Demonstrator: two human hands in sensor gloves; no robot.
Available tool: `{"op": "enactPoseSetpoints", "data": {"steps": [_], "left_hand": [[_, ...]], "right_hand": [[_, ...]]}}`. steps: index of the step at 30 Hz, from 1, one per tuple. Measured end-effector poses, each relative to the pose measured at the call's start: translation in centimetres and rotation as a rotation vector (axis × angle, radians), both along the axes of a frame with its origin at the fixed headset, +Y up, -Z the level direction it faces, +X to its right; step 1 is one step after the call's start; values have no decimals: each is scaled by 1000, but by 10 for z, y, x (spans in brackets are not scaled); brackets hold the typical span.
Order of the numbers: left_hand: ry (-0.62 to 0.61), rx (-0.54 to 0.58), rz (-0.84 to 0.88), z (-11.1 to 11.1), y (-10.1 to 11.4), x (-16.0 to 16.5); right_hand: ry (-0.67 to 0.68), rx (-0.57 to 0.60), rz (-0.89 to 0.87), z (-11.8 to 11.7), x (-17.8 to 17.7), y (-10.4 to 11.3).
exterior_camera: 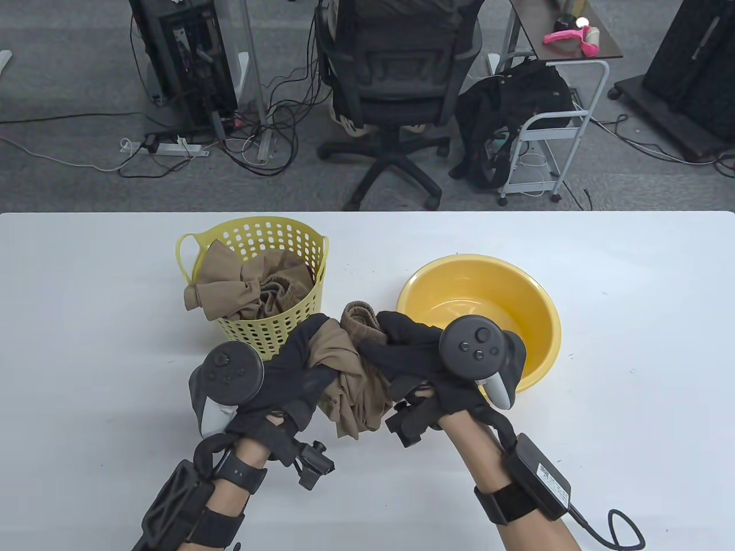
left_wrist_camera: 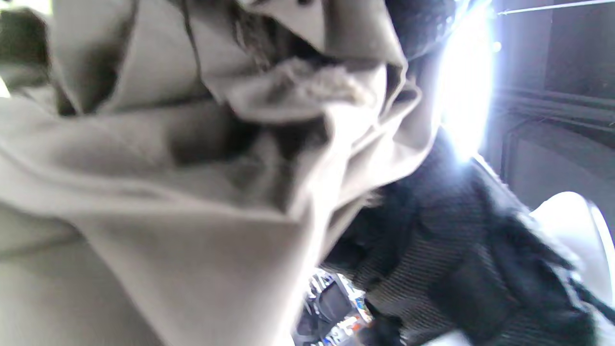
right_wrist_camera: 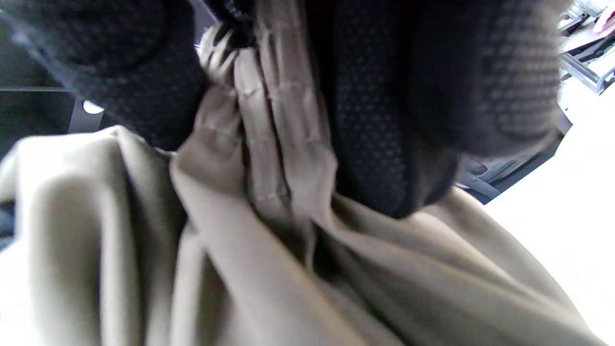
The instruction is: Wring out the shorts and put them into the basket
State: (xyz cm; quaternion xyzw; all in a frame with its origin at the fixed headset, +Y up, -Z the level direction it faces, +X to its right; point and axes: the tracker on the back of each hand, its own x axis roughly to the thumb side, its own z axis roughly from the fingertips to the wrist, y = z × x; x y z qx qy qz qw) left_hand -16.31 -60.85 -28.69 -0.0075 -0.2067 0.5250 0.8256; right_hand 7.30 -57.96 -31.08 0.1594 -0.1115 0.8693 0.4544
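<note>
The shorts [exterior_camera: 344, 373] are bunched into a tan wad held above the table [exterior_camera: 86, 344], between basket [exterior_camera: 304, 241] and bowl [exterior_camera: 488, 275], just in front of both. The L hand [exterior_camera: 287, 373] grips the wad's left side, fingers curled over the top of the cloth; the R hand [exterior_camera: 413, 356] grips the right side w/ fingers wrapped round the ribbed waistband end, as the right wrist view confirms [right_wrist_camera: 375, 120]. Opposed grips on the two ends suit a twisting action, so the step in hand is judged to be wringing; a loose tail of fabric hangs below the hands. Holding the wad beside the yellow bowl would let runoff be caught, though no water is visible and the bowl's visible interior looks empty. The basket, yellow and perforated, already holds other tan cloth [exterior_camera: 247, 287], part of it draped over the near-left rim. This pile takes up much of the opening and may hinder dropping the shorts in. Beyond the table: office chair [exterior_camera: 396, 74], cart [exterior_camera: 551, 126], cables on the floor.
</note>
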Motion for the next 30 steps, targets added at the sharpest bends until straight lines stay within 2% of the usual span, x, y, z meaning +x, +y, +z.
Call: {"op": "enactPoseSetpoints", "data": {"steps": [10, 14, 21, 30], "left_hand": [[-189, 0, 112, 0, -8, 4], [-163, 31, 27, -1, -7, 6], [-63, 94, -109, -1, -8, 6], [40, 158, -166, 2, -6, 3]], "right_hand": [[-16, -15, -28, -2, -3, -4], [13, -35, -57, -1, -5, -8], [145, -86, -54, 0, -14, -9], [248, -92, -48, 5, -28, -7]]}}
